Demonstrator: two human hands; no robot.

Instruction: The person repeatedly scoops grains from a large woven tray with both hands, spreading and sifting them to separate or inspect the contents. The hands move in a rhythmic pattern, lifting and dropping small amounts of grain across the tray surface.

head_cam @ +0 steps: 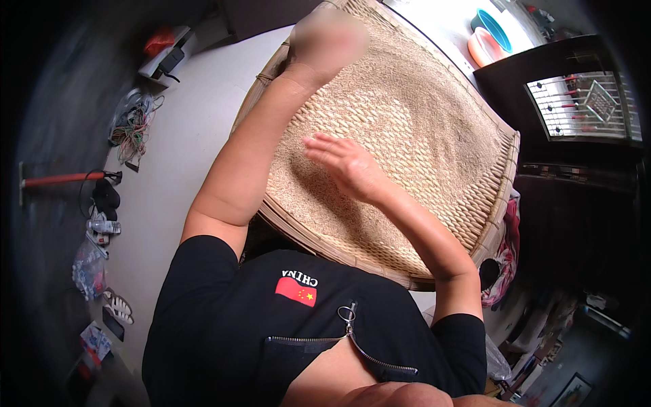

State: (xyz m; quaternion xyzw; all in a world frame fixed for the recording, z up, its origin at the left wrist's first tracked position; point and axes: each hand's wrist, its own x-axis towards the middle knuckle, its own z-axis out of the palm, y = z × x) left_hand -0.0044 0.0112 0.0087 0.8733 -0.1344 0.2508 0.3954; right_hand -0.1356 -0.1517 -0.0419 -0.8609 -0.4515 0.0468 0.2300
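Observation:
A large woven bamboo winnowing basket (389,113) lies before me, with a bound bamboo rim. Small pale-brown grain (437,96) is spread across it, thick at the far right and the near left. Through the middle the bare weave shows. My left hand (328,40) is at the far left rim; it is blurred, so its grip on the rim is unclear. Over the near-left grain, my right hand (348,165) is held with its fingers extended and holds nothing. Its shadow falls on the grain just below. Whether the fingertips touch the grain cannot be told.
Tangled wires (133,127), a clear plastic bottle (104,227) and sandals (118,307) lie along the left wall. A red-handled tool (63,179) stands there too. Teal (492,28) and pink basins (483,48) sit at the top right, beyond a dark door (554,63). Patterned cloth (503,269) hangs right of the basket.

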